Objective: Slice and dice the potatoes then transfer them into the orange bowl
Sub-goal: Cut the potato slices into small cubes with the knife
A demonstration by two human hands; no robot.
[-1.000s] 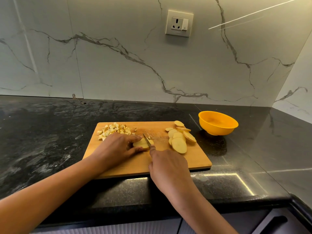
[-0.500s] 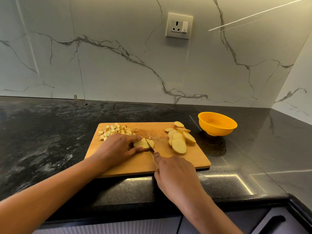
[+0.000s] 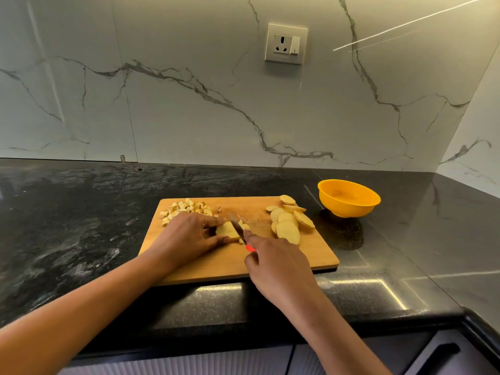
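A wooden cutting board [image 3: 313, 255] lies on the black counter. My left hand [image 3: 189, 236] pins a stack of potato slices [image 3: 226, 230] at the board's middle. My right hand [image 3: 278, 269] grips a knife [image 3: 238, 228] with a red handle; its blade rests on the right end of that stack, with a few cut bits beside it. A pile of diced potato [image 3: 186, 208] sits at the board's far left corner. Several round potato slices [image 3: 288, 221] lie at the board's right. The orange bowl [image 3: 349, 197] stands right of the board, and I see nothing in it.
The black stone counter [image 3: 81, 212] runs left and right under a white marble wall with a socket [image 3: 286, 44]. The counter's front edge lies just below the board. A drawer handle [image 3: 438, 355] shows at the bottom right.
My right hand has drawn the knife back toward me through the held stack, and the red handle now shows. My left hand has stayed on the stack.
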